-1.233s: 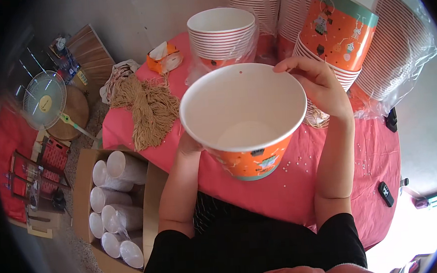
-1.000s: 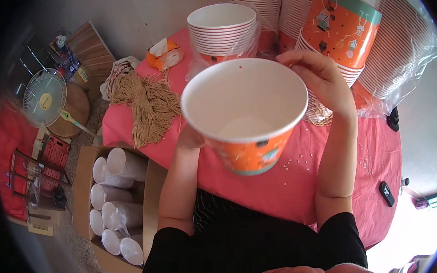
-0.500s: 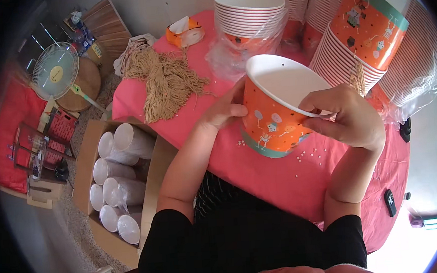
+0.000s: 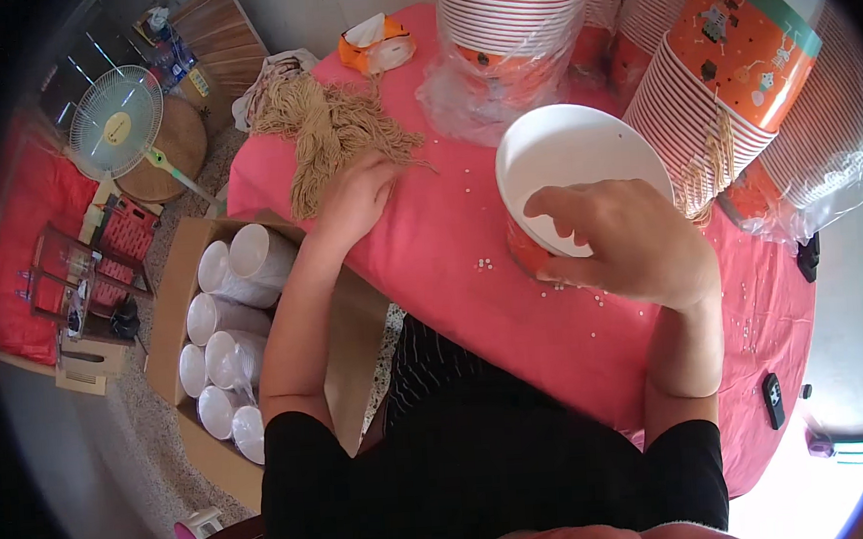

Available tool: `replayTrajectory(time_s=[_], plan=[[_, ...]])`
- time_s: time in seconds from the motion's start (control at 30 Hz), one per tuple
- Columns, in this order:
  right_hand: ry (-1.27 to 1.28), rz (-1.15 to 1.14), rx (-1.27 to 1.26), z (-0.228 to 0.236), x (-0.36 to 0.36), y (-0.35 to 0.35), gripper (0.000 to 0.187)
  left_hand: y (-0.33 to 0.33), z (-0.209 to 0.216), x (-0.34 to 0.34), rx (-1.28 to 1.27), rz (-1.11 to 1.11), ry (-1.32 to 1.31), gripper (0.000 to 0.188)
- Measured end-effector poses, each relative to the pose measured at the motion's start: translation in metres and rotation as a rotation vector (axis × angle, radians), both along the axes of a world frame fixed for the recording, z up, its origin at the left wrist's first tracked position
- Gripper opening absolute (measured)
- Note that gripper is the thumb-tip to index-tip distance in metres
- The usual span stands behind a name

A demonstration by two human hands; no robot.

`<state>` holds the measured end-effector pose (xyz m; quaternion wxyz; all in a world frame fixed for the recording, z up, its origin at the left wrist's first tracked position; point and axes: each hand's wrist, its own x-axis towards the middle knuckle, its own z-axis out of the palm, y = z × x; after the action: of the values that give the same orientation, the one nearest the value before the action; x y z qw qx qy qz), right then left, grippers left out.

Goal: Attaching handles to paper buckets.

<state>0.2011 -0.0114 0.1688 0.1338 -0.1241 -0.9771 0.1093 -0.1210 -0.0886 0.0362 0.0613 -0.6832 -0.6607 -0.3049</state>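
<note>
A white-lined paper bucket (image 4: 582,147) with an orange printed outside stands on the pink-covered table in front of me. My right hand (image 4: 632,242) is over its near rim. The fingers are bent above the bucket's inside and the thumb is apart from them; whether they touch the rim I cannot tell. On the left, my left hand (image 4: 353,200) lies at the near edge of a bundle of tan strings (image 4: 319,128), its fingers loosely stretched over the strands. No bucket is in that hand.
Bagged stacked buckets (image 4: 511,27) stand at the back, with a tilted orange bucket stack (image 4: 698,95) on the right. Small white dots lie on the pink tablecloth (image 4: 514,334). A box (image 4: 310,376) of wrapped cups sits left below; a black remote (image 4: 772,400) lies right.
My left hand has let go of the bucket and moved left to the strings. The bucket now stands more upright. My right hand has loosened from its rim and shifted over its near side.
</note>
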Motion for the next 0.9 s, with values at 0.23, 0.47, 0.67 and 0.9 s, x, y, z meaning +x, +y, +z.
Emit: replayTrajectory(time_s=[0.23,0.47,0.67,0.9], plan=[[-0.014,-0.009,-0.181,0.015,0.017,0.005,0.042,-0.003,0.003,-0.008,-0.124,-0.056,0.322,0.012],[-0.07,0.024,-0.192,0.015,0.018,0.012,0.03,-0.006,0.002,-0.01,-0.084,-0.075,0.324,0.011],[-0.187,0.058,-0.326,0.013,0.014,0.015,0.018,-0.025,0.01,0.073,0.163,-0.25,-0.228,0.009],[-0.272,0.144,-0.407,0.017,0.007,0.013,0.018,-0.063,0.031,0.163,0.053,-0.541,-0.868,0.009]])
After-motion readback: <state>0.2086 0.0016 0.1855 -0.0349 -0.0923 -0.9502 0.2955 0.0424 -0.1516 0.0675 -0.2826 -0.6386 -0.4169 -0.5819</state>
